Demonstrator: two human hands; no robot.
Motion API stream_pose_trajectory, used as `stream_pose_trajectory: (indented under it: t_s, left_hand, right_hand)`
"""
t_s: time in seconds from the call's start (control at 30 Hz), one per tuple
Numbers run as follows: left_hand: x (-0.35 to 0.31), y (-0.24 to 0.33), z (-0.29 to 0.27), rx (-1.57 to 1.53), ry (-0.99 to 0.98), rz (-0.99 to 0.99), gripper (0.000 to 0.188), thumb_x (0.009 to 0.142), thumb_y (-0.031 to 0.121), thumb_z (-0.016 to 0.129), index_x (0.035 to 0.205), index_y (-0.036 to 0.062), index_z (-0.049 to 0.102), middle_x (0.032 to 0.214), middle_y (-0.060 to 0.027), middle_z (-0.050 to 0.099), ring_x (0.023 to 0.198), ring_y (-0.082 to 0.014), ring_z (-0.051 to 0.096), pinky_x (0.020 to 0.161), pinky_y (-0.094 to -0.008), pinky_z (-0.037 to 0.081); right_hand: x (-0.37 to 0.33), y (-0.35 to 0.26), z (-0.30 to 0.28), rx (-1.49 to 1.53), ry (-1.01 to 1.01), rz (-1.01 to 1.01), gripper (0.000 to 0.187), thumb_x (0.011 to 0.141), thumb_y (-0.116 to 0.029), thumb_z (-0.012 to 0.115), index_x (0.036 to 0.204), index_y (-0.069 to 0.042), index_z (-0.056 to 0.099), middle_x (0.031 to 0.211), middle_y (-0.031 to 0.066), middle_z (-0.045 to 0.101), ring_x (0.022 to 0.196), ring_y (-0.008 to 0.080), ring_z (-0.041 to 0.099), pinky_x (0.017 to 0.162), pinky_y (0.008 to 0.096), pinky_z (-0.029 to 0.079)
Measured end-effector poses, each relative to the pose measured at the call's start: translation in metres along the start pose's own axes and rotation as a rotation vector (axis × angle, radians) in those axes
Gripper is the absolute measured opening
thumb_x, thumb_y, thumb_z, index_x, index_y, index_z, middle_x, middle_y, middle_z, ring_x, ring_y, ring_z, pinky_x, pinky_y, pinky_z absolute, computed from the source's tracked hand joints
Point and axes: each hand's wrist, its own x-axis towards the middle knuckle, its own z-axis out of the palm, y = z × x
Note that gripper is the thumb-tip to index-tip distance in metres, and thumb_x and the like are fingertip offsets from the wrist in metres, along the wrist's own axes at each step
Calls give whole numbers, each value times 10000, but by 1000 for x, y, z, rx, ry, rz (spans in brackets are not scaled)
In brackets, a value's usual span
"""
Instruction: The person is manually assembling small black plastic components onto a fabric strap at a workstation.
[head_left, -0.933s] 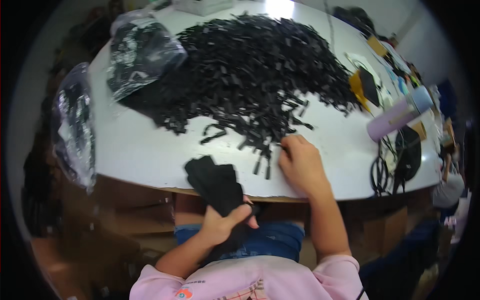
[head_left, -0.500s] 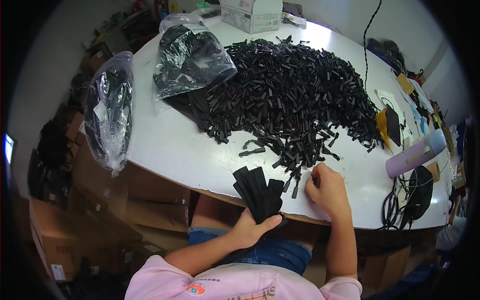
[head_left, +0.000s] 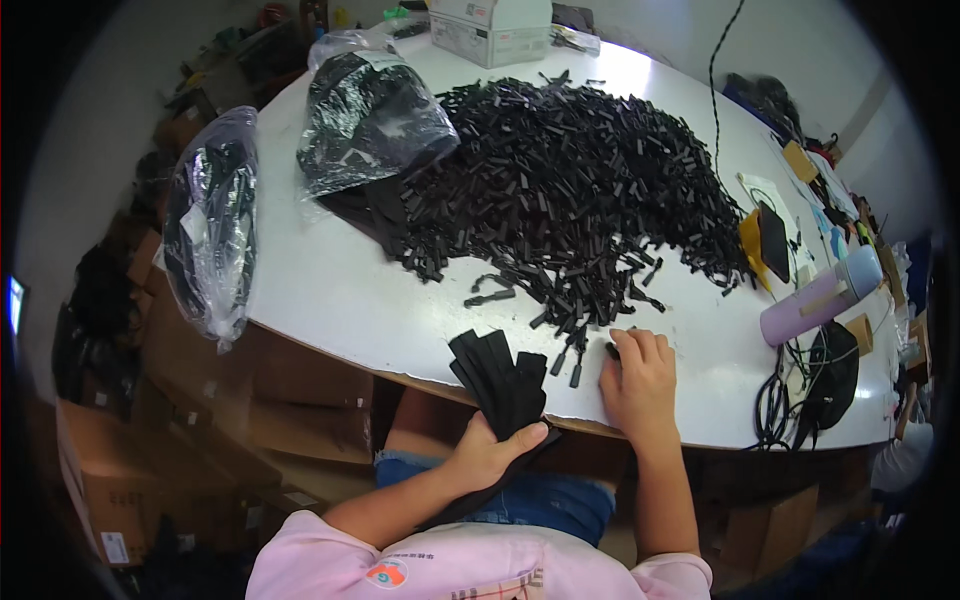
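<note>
My left hand [head_left: 486, 452] is closed around a fanned bundle of flat black fabric straps [head_left: 502, 378] at the table's near edge. The strap ends point up over the white tabletop, and the other part hangs down toward my lap. To its right, my right hand [head_left: 640, 388] rests on the table with curled fingers. A small black piece [head_left: 612, 351] shows between thumb and fingertips, mostly hidden. A large heap of small black pieces like zipper pulls [head_left: 560, 180] covers the middle of the table. A few loose ones [head_left: 575, 372] lie just left of my right hand.
Clear plastic bags with black goods stand at the left, one on the table [head_left: 372, 125], another at its edge [head_left: 212, 230]. A white box [head_left: 490, 35] sits at the back. On the right are a purple bottle [head_left: 805, 310], a phone [head_left: 773, 243] and cables [head_left: 772, 410]. Cartons [head_left: 125, 490] stand below.
The whole view has shifted slightly, so everything sits a little further left. My right fingers have changed pose slightly by the loose pieces. My left hand keeps its hold on the straps.
</note>
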Motion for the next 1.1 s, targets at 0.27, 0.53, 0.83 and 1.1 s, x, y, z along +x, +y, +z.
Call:
stream_pose_trajectory:
  t_s: [0.27, 0.53, 0.83, 1.1]
  left_hand:
    - [1, 4, 1, -119, 74, -139, 167, 751, 109, 594, 881, 43, 514, 805, 11, 499, 742, -72, 460, 673, -217, 386]
    - [0, -5, -1, -64, 69, -130, 152, 756, 126, 589, 851, 38, 510, 777, 8, 490, 699, -71, 448, 631, -210, 372]
    - [-2, -3, -8, -85, 127, -121, 147, 754, 131, 588, 835, 36, 510, 776, 5, 487, 697, -75, 443, 636, -212, 365]
    - [-1, -3, -2, -63, 80, -121, 141, 761, 135, 580, 834, 37, 510, 775, 1, 487, 706, -76, 442, 647, -212, 364]
  right_hand:
    - [-12, -2, 15, -62, 63, 2, 196, 584, -4, 527, 776, -41, 548, 677, 68, 446, 627, 214, 436, 559, 301, 372]
    - [-28, -6, 4, 52, 41, 226, 228, 656, -2, 568, 879, 11, 524, 682, 101, 485, 632, 245, 481, 550, 319, 410]
    - [-31, 13, -8, 20, 16, 264, 230, 637, -7, 579, 864, -13, 537, 744, 96, 494, 692, 251, 479, 574, 334, 404]
    - [-29, -1, -14, 107, 38, 286, 153, 642, -13, 567, 793, -26, 551, 755, 96, 493, 668, 245, 463, 571, 328, 415]
